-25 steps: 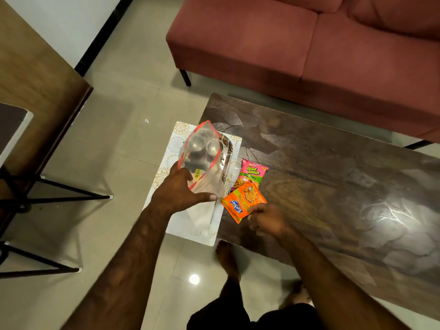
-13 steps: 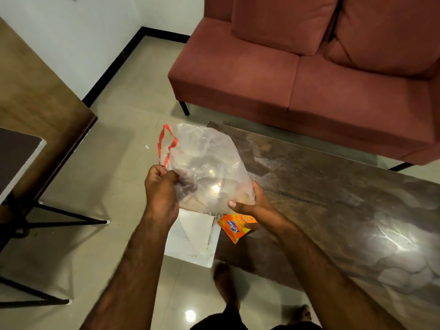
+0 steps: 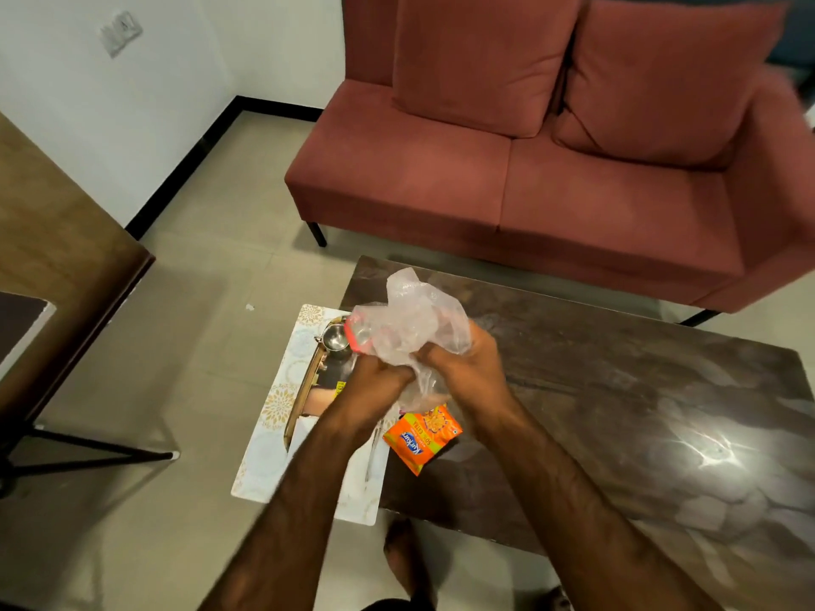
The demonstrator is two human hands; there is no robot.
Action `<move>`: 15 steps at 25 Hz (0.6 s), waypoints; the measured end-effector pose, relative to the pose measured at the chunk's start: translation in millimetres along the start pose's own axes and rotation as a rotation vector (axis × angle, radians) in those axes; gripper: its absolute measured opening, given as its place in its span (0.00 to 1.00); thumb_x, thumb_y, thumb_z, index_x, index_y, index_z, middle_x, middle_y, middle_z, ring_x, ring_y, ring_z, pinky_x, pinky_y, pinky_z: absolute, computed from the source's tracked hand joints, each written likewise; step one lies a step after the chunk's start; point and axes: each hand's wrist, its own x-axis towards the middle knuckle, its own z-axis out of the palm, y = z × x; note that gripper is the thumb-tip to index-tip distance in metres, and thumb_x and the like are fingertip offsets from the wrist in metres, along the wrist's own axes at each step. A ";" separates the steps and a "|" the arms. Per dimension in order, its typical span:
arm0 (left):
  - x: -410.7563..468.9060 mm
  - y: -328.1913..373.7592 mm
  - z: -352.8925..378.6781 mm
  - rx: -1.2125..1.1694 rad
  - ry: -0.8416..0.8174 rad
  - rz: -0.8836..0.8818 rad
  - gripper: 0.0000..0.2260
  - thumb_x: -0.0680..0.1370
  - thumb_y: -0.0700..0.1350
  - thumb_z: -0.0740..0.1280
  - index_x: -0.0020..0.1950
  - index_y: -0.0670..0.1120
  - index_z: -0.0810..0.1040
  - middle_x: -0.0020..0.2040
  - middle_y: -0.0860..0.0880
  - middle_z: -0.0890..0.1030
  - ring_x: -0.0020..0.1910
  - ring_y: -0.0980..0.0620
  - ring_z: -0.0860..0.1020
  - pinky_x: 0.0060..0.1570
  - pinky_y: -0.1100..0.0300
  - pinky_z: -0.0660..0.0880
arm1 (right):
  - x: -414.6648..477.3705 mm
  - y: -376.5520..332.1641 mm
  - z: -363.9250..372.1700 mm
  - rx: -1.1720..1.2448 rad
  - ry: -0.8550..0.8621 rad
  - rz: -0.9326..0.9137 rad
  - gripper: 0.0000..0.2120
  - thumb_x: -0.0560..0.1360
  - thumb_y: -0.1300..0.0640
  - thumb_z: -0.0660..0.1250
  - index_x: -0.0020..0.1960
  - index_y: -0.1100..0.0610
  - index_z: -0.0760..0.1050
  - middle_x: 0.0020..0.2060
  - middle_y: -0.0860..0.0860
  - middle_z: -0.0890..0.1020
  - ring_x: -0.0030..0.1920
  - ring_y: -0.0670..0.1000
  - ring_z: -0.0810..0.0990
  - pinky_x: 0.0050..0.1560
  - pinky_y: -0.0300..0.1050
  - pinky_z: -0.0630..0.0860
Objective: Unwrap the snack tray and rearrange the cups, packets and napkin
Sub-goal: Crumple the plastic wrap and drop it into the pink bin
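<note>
A clear plastic bag [image 3: 410, 324] with a red strip is bunched up between my left hand [image 3: 375, 385] and my right hand [image 3: 463, 372], both closed on it above the table's left end. Below them a white patterned tray [image 3: 282, 403] overhangs the table's left edge. On it stand a steel cup [image 3: 334, 338] and a dark rectangular thing with a gold rim [image 3: 322, 385], partly hidden by my left arm. An orange snack packet [image 3: 421, 436] lies on the table just right of the tray, under my right wrist.
The dark marbled coffee table [image 3: 617, 412] stretches to the right. A red sofa [image 3: 551, 169] stands behind it. A wooden table with black metal legs [image 3: 57, 258] is at the left. My bare feet [image 3: 403, 553] are on the tiled floor below.
The bag came off the cups and was spread open between both hands; now it is crumpled into a bunch. My hands have come together. The camera view has tilted up.
</note>
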 end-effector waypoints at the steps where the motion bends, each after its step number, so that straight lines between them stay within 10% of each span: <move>1: -1.0 2.1 -5.2 -0.090 -0.040 0.051 0.19 0.77 0.31 0.66 0.66 0.47 0.76 0.62 0.46 0.82 0.63 0.45 0.79 0.56 0.58 0.78 | 1.9 -5.3 -6.0 0.002 0.050 -0.018 0.19 0.75 0.65 0.78 0.65 0.57 0.83 0.56 0.53 0.90 0.56 0.53 0.89 0.56 0.50 0.87; 5: -9.2 20.6 -18.3 -0.334 -0.041 0.101 0.24 0.74 0.45 0.70 0.69 0.54 0.72 0.65 0.48 0.79 0.61 0.41 0.79 0.47 0.43 0.80 | 2.3 -26.7 -22.9 -0.033 0.083 -0.126 0.06 0.76 0.67 0.76 0.51 0.58 0.86 0.42 0.47 0.90 0.43 0.45 0.89 0.42 0.45 0.87; 8: -14.8 41.5 3.9 -0.170 -0.173 0.144 0.25 0.76 0.56 0.68 0.72 0.65 0.67 0.68 0.54 0.77 0.63 0.48 0.80 0.50 0.42 0.81 | -0.2 -39.6 -24.5 -0.078 0.050 -0.168 0.17 0.76 0.73 0.73 0.39 0.52 0.84 0.32 0.43 0.86 0.34 0.41 0.84 0.35 0.38 0.81; 12: -21.7 60.6 42.1 0.020 -0.200 0.262 0.16 0.81 0.44 0.64 0.63 0.65 0.73 0.51 0.66 0.84 0.52 0.61 0.83 0.44 0.59 0.82 | -5.4 -56.4 -27.0 -0.094 0.053 -0.215 0.19 0.75 0.73 0.72 0.39 0.50 0.83 0.33 0.47 0.86 0.33 0.44 0.84 0.34 0.41 0.79; 15: -17.1 65.4 50.7 0.064 -0.091 0.396 0.15 0.81 0.34 0.63 0.60 0.52 0.78 0.51 0.52 0.85 0.52 0.48 0.84 0.48 0.48 0.83 | -16.9 -73.3 -33.5 -0.069 0.097 -0.260 0.18 0.68 0.68 0.69 0.54 0.52 0.79 0.48 0.50 0.84 0.45 0.45 0.83 0.39 0.39 0.81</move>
